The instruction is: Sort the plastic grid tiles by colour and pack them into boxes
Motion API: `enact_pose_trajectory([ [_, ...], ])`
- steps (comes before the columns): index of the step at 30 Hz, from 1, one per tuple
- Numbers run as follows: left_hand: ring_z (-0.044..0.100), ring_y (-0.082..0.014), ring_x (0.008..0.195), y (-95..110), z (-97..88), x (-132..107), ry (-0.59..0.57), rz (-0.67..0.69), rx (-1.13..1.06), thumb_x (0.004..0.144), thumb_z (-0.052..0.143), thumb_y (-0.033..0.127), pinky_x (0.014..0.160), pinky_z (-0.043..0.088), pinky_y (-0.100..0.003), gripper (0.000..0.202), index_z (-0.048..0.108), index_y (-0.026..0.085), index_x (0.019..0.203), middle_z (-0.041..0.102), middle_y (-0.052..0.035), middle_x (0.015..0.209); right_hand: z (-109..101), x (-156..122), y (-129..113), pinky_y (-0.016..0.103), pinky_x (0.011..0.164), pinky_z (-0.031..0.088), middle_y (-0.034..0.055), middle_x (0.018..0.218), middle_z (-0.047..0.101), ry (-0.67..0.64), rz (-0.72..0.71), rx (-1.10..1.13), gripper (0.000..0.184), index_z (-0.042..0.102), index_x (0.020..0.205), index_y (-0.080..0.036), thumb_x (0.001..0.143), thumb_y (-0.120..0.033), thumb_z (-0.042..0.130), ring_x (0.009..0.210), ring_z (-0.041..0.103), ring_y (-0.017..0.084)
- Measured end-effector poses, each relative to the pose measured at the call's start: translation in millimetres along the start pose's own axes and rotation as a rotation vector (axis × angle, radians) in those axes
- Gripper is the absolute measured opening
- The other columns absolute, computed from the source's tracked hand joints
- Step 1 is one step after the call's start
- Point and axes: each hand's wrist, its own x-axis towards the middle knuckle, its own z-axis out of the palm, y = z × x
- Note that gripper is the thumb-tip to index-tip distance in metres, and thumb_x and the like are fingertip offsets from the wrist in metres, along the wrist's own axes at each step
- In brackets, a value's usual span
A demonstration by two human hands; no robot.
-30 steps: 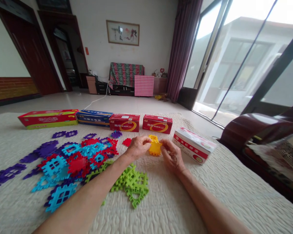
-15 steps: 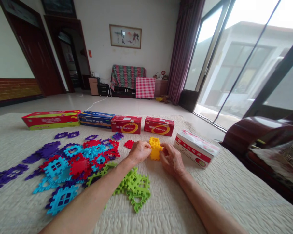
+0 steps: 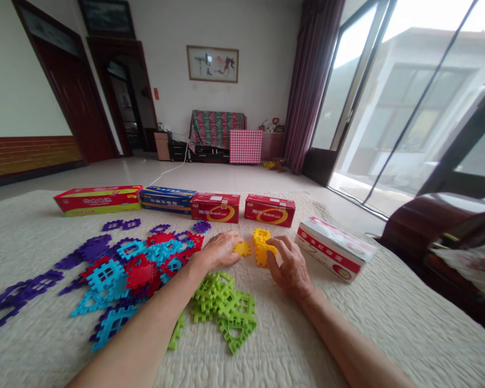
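Observation:
A small upright build of joined yellow interlocking panels (image 3: 261,249) stands on the quilted cover. My right hand (image 3: 290,264) is at its right side, with thumb and index finger against the yellow panels. To the left of the build, my left hand (image 3: 222,249) is palm down, its fingertips on a loose flat yellow panel (image 3: 242,248) with toothed edges. The panel's left part is hidden under the fingers. Nearest to my left forearm is a heap of green interlocking panels (image 3: 222,296).
Blue panels (image 3: 105,274), red panels (image 3: 140,275) and purple panels (image 3: 95,247) lie heaped at the left. Along the back stand a red and green box (image 3: 99,202), a blue box (image 3: 167,199) and two red boxes (image 3: 215,209). A white and red box (image 3: 335,248) stands at the right.
My left hand has moved left from the yellow build, and a separate yellow panel now shows at its fingertips. My right hand's fingers have spread a little. The view has shifted slightly.

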Motion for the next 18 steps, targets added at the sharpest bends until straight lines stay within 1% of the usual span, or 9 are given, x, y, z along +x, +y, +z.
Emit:
enact_pose_trajectory([
  [2, 0.061, -0.0224, 0.098, 2, 4.3, 0, -0.03, -0.007, 0.016, 0.075, 0.056, 0.024, 0.089, 0.046, -0.029, 0.025, 0.068, 0.022, 0.096, 0.066, -0.007, 0.104, 0, 0, 1, 0.038, 0.084, 0.045, 0.0075, 0.099, 0.059, -0.003, -0.006, -0.005, 0.02, 0.056, 0.101, -0.021, 0.083, -0.019, 0.048, 0.093, 0.056, 0.023],
  [4, 0.061, -0.023, 0.097, 2, 5.5, 1, -0.048, -0.055, 0.012, 0.074, 0.057, 0.024, 0.088, 0.046, -0.03, 0.026, 0.067, 0.022, 0.098, 0.066, -0.007, 0.1, 0, -1, 1, 0.039, 0.085, 0.045, 0.0078, 0.1, 0.059, -0.004, -0.015, -0.004, 0.021, 0.056, 0.102, -0.021, 0.083, -0.018, 0.049, 0.094, 0.056, 0.023],
  [6, 0.061, -0.0236, 0.095, 0, 2.6, 2, -0.03, -0.102, -0.004, 0.071, 0.059, 0.024, 0.086, 0.047, -0.03, 0.036, 0.064, 0.021, 0.107, 0.065, -0.0074, 0.1, 0, 0, 1, 0.039, 0.085, 0.046, 0.0081, 0.1, 0.059, -0.001, -0.021, 0.006, 0.022, 0.057, 0.102, -0.021, 0.082, -0.018, 0.049, 0.094, 0.056, 0.023],
  [8, 0.061, -0.0238, 0.096, 0, -4.2, 2, 0.032, -0.102, -0.029, 0.069, 0.061, 0.024, 0.085, 0.048, -0.03, 0.049, 0.059, 0.019, 0.117, 0.064, -0.0083, 0.103, 0, 1, -2, 0.038, 0.084, 0.046, 0.0081, 0.1, 0.06, 0.005, -0.021, 0.028, 0.021, 0.057, 0.102, -0.021, 0.084, -0.019, 0.048, 0.094, 0.057, 0.023],
  [11, 0.059, -0.0229, 0.101, 9, -16.6, 2, 0.14, 0.009, -0.071, 0.069, 0.062, 0.022, 0.091, 0.046, -0.031, 0.062, 0.05, 0.018, 0.129, 0.06, -0.0087, 0.112, 0, 5, -7, 0.036, 0.082, 0.048, 0.0077, 0.1, 0.062, 0.037, 0.026, 0.089, 0.02, 0.059, 0.103, -0.021, 0.086, -0.022, 0.047, 0.092, 0.059, 0.021],
  [13, 0.056, -0.0225, 0.105, 18, -22.2, 1, 0.172, 0.097, -0.091, 0.068, 0.061, 0.019, 0.094, 0.045, -0.031, 0.064, 0.047, 0.018, 0.132, 0.057, -0.009, 0.116, -1, 8, -10, 0.033, 0.078, 0.049, 0.007, 0.1, 0.064, 0.073, 0.107, 0.149, 0.021, 0.059, 0.105, -0.021, 0.088, -0.024, 0.047, 0.087, 0.061, 0.019],
  [15, 0.054, -0.0227, 0.109, 28, -23.7, 1, 0.185, 0.16, -0.104, 0.068, 0.06, 0.017, 0.097, 0.043, -0.032, 0.065, 0.047, 0.018, 0.132, 0.056, -0.0095, 0.118, 0, 11, -11, 0.03, 0.073, 0.05, 0.006, 0.096, 0.066, 0.083, 0.204, 0.222, 0.022, 0.06, 0.106, -0.021, 0.088, -0.027, 0.048, 0.078, 0.062, 0.016],
  [18, 0.053, -0.0227, 0.11, 36, -19.9, 1, 0.221, 0.207, -0.119, 0.069, 0.059, 0.015, 0.099, 0.043, -0.034, 0.063, 0.048, 0.019, 0.131, 0.055, -0.0088, 0.117, -1, 16, -8, 0.027, 0.061, 0.049, 0.0044, 0.084, 0.066, 0.05, 0.348, 0.424, 0.02, 0.063, 0.094, -0.02, 0.082, -0.033, 0.055, 0.065, 0.06, 0.014],
])
